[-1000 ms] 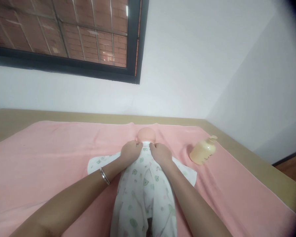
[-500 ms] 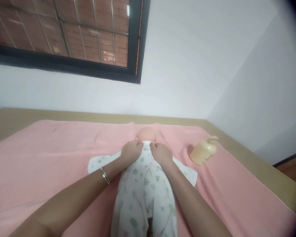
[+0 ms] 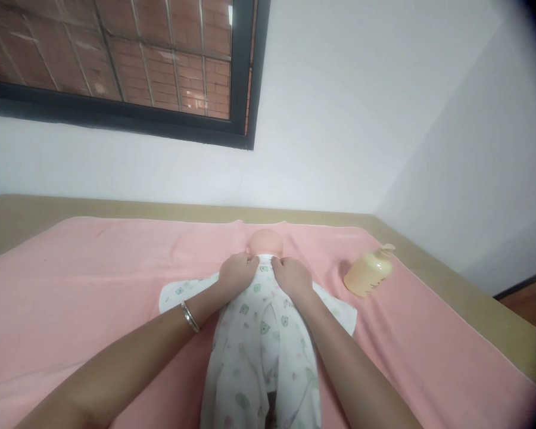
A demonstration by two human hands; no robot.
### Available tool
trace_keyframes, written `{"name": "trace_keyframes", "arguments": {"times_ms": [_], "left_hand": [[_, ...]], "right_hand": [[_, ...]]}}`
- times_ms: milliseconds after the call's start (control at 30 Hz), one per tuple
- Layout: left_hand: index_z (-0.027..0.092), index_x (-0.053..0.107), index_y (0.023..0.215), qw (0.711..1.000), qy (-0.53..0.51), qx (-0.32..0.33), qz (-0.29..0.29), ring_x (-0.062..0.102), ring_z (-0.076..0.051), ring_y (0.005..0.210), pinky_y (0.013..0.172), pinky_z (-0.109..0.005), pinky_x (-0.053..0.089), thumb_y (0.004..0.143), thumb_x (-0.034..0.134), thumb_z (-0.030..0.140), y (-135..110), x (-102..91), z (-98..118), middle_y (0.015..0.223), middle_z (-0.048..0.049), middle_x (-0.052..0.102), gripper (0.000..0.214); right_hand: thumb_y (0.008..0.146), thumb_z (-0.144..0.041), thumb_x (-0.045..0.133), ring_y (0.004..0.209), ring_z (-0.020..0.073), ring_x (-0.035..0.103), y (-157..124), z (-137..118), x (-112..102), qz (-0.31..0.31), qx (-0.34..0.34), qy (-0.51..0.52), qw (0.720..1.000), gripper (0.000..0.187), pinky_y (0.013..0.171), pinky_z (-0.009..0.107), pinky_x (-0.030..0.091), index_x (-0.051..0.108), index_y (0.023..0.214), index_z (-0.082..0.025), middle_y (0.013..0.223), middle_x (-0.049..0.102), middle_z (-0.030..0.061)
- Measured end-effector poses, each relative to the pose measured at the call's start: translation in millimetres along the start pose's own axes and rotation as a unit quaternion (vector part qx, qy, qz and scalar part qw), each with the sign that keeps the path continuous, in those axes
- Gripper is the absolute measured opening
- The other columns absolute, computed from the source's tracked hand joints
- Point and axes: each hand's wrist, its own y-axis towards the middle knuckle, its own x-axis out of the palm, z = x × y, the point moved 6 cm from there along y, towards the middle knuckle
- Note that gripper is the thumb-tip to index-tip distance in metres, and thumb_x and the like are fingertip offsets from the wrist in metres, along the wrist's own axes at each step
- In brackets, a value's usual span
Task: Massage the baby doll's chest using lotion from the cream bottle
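Observation:
A baby doll lies on its back on a pink towel (image 3: 93, 280), its bald head (image 3: 265, 242) pointing away from me. It wears a white garment (image 3: 261, 345) printed with small green figures. My left hand (image 3: 236, 275) and my right hand (image 3: 292, 276) both rest at the doll's neck, fingers curled and pinching the garment's collar on either side. A silver bracelet (image 3: 189, 317) circles my left wrist. The doll's lower body runs out of the bottom of the view.
A cream pump bottle (image 3: 368, 272) lies on its side on the towel to the right of the doll. The towel covers a tan mattress (image 3: 464, 298) set in a white-walled corner. A dark-framed window (image 3: 116, 65) faces a brick wall.

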Motion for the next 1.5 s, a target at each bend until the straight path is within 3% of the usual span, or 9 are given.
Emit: {"name": "trace_keyframes", "arguments": {"times_ms": [967, 1500], "left_hand": [[0.017, 0.057, 0.059, 1.0, -0.003, 0.002, -0.002, 0.049, -0.015, 0.056, 0.052, -0.026, 0.027, 0.083, 0.033, 0.036, -0.9, -0.3, 0.9, 0.062, -0.0048, 0.06, 0.039], [0.016, 0.055, 0.058, 1.0, -0.001, 0.006, 0.006, 0.047, -0.014, 0.054, 0.05, -0.025, 0.025, 0.082, 0.034, 0.035, -0.4, -1.0, 1.8, 0.06, -0.0042, 0.059, 0.038]], "right_hand": [[0.089, -0.045, 0.024, 0.074, 0.0217, 0.059, -0.5, -0.4, -1.4, 0.0, 0.004, -0.004, 1.0, 0.053, 0.063, 0.029, 0.037, 0.067, 0.079, -0.016, 0.083, 0.066, 0.0122], [0.088, -0.044, 0.024, 0.068, 0.0202, 0.056, 0.2, -0.6, -1.3, 0.006, 0.0, 0.0, 1.0, 0.051, 0.057, 0.028, 0.033, 0.064, 0.071, -0.018, 0.077, 0.065, 0.0097]]}}
